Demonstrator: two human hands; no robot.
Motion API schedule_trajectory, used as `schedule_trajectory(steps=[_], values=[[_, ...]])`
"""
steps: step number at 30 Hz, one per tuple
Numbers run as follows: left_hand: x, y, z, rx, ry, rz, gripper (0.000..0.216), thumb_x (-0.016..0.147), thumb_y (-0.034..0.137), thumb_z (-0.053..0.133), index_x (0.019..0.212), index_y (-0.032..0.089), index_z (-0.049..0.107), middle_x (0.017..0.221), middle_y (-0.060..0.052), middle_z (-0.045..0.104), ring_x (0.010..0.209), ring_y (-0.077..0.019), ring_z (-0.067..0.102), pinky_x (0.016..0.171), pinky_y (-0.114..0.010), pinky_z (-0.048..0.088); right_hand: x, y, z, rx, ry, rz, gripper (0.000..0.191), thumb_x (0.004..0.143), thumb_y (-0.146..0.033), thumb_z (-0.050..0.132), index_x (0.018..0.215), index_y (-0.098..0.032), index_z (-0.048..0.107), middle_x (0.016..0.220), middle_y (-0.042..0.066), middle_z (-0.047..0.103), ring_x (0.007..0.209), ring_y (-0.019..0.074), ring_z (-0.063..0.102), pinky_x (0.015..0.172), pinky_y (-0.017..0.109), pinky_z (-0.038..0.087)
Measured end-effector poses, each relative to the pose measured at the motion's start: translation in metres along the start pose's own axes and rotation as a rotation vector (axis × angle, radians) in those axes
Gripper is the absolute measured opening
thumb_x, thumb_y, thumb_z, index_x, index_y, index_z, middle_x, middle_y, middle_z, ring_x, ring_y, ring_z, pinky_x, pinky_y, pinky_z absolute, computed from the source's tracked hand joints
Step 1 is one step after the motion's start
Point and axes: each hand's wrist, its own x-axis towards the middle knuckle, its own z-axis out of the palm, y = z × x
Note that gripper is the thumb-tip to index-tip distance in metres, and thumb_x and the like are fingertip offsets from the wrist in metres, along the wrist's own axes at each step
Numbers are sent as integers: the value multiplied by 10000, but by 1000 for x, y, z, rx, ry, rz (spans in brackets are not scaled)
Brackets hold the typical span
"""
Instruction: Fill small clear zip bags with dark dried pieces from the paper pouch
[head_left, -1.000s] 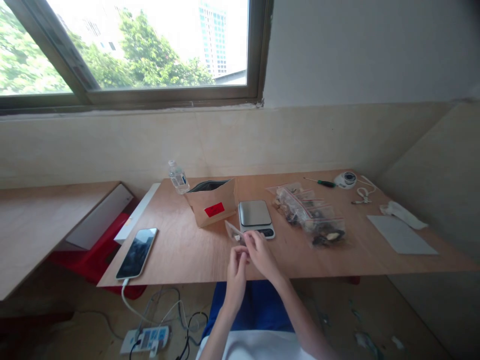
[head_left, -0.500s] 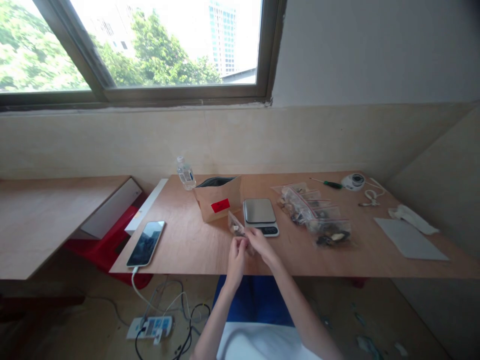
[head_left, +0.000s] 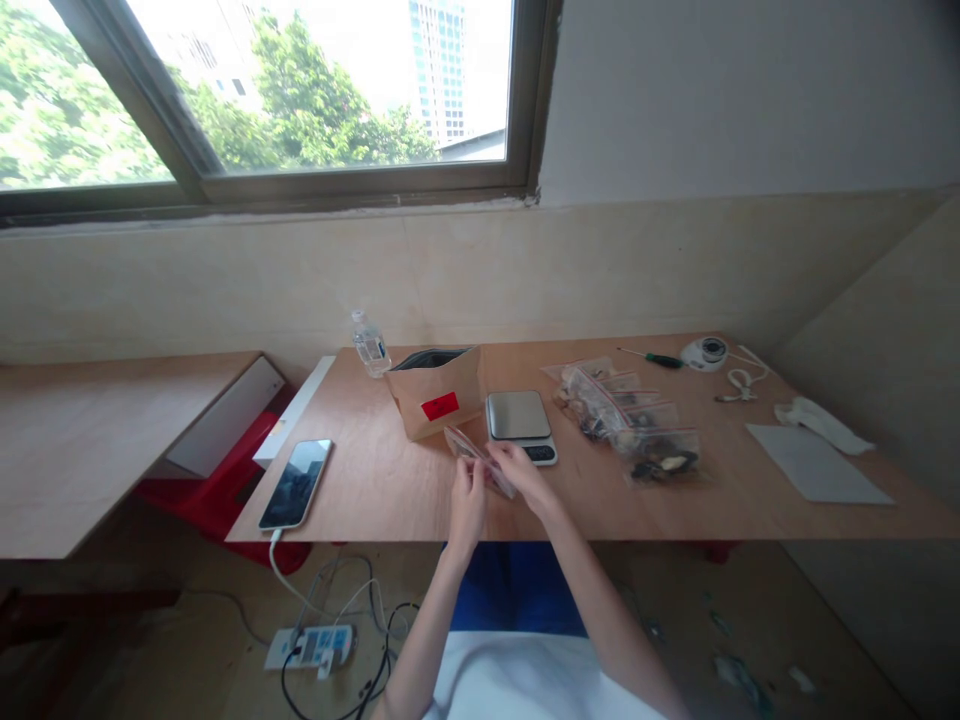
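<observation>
Both my hands are on one small clear zip bag, held just above the near edge of the wooden table. My left hand pinches its lower end with fingers closed; my right hand grips the side nearest the scale, fingers likewise closed on the plastic. The bag's contents are too small to make out. Directly behind it sits a digital scale, with a brown paper bag bearing a red label to its left and a water bottle beyond that. A row of filled zip bags lies to the right of the scale. A phone lies on charge near the left edge of the table.
</observation>
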Motion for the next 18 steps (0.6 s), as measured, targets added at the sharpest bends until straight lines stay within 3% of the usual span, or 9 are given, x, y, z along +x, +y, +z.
schedule_trajectory(steps=[6,9,13,15,18], values=[[-5,8,0,42,22,52,222,870,405,410,843,193,470,817,-34,600,736,-159,604,696,-293,463,0,-15,-8,-167,-281,9,279,760,-375,574,698,-113,648,639,34,638,573,129,555,535,221,397],[-8,13,0,65,46,81,248,878,415,395,816,193,488,768,-24,594,721,-155,590,681,-279,456,-7,-32,-5,-423,-190,-111,207,769,-314,578,720,-136,670,688,46,665,654,158,594,620,249,416],[-5,15,0,-3,92,40,357,873,497,352,823,188,524,740,-26,607,687,-156,586,633,-269,461,-23,-52,3,-780,-14,-441,151,784,-270,581,694,-176,658,778,51,662,789,176,594,749,281,404],[-2,14,-1,-81,110,-2,399,853,541,357,838,181,530,750,-33,617,678,-161,593,611,-270,472,-30,-55,5,-796,-42,-514,176,812,-274,554,701,-176,649,783,49,652,763,159,588,725,264,407],[1,12,-4,-135,97,-36,402,802,564,447,799,169,524,723,-32,610,657,-163,598,595,-267,480,-32,-47,2,-708,-102,-488,258,850,-308,497,699,-167,652,743,48,655,690,149,587,658,248,416]])
